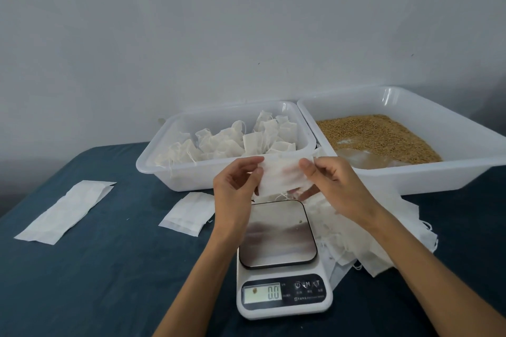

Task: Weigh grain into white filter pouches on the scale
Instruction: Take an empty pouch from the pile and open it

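Scale (278,257) reads 0.0, its platform bare. Above its far edge, your left hand (236,186) and right hand (332,183) each pinch one white filter pouch (282,176), forearms converging.

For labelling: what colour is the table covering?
Dark teal-blue table covering, plain, seen from the head view.

I see two bare forearms, no sleeves, no watch or rings; left grip (235,186) at 11 o'clock, right grip (335,185) at 1 o'clock.
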Tool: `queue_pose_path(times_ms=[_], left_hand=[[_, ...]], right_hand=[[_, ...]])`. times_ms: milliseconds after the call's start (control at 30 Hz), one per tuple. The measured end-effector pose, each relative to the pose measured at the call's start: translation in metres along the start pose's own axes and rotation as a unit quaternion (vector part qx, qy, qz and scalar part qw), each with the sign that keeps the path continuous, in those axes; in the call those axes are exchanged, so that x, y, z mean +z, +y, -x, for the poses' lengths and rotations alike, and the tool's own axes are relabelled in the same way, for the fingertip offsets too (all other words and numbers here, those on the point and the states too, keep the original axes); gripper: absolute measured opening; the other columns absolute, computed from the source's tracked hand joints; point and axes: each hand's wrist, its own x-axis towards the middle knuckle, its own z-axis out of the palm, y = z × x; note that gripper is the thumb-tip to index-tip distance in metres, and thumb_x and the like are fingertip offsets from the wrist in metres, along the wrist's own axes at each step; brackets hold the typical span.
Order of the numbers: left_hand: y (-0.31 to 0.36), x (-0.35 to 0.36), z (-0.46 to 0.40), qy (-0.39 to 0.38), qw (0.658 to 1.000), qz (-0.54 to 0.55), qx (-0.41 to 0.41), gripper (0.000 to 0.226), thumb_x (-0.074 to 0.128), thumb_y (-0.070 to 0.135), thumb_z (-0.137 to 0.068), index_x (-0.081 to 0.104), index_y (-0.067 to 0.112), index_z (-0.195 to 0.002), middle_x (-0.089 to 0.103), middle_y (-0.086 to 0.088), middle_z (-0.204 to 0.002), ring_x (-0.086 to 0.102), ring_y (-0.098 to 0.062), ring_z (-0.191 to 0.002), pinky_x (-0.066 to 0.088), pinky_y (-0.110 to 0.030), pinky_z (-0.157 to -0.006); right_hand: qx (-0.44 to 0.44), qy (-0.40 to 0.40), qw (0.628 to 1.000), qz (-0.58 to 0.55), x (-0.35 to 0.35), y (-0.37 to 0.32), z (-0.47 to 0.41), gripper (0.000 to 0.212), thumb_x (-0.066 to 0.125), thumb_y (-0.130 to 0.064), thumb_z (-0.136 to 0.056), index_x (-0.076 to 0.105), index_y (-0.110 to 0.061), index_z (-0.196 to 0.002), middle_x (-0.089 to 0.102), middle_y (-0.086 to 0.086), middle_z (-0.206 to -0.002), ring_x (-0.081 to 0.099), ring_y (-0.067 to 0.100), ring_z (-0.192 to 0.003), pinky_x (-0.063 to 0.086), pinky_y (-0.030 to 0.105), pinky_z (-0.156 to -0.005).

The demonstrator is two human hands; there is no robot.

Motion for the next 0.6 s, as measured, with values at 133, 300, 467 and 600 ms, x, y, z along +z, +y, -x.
queue_pose_path(times_ms=[133, 300, 467, 600], left_hand=[[0.008, -0.002, 0.002, 0.015, 0.998, -0.043, 0.037, 0.015, 0.07, 0.011, -0.099, 0.077, 0.022, -0.106, 0.076, 0.008, -0.096, 0.065, -0.006, -0.077, 0.052, -0.023, -0.069], [0.015, 0.006, 0.015, -0.167, 0.969, -0.17, 0.067, 0.068, 0.091, 0.038, -0.078, 0.059, 0.037, -0.138, 0.064, 0.018, -0.136, 0.056, -0.005, -0.133, 0.045, -0.024, -0.108], [0.016, 0.013, 0.025, -0.19, 0.959, -0.197, 0.078, 0.055, 0.077, 0.016, -0.085, 0.059, 0.03, -0.134, 0.07, 0.013, -0.115, 0.062, -0.006, -0.112, 0.047, -0.019, -0.093], [0.023, 0.017, 0.033, -0.221, 0.962, -0.153, 0.045, 0.05, 0.066, 0.019, -0.08, 0.059, 0.031, -0.128, 0.069, 0.011, -0.114, 0.064, -0.012, -0.11, 0.053, -0.027, -0.093]], right_hand=[[0.023, -0.032, 0.999, 0.032, -0.016, -0.006, -0.004, 0.06, 0.055, -0.043, -0.098, 0.053, 0.017, -0.091, 0.055, 0.043, -0.082, 0.075, 0.035, -0.065, 0.056, 0.057, -0.058], [0.013, -0.126, 0.984, 0.126, -0.02, -0.038, -0.01, 0.034, 0.049, -0.066, -0.092, 0.073, -0.042, -0.088, 0.068, 0.001, -0.064, 0.073, 0.031, -0.057, 0.054, 0.034, -0.046], [0.106, -0.258, 0.939, 0.203, -0.017, -0.08, -0.019, 0.06, 0.032, -0.085, -0.082, 0.067, -0.039, -0.07, 0.067, -0.01, -0.066, 0.074, 0.032, -0.06, 0.056, 0.029, -0.05], [0.192, -0.3, 0.892, 0.277, -0.017, -0.107, -0.032, 0.1, 0.027, -0.097, -0.07, 0.074, -0.016, -0.105, 0.071, 0.005, -0.113, 0.074, 0.037, -0.062, 0.056, 0.033, -0.054]])
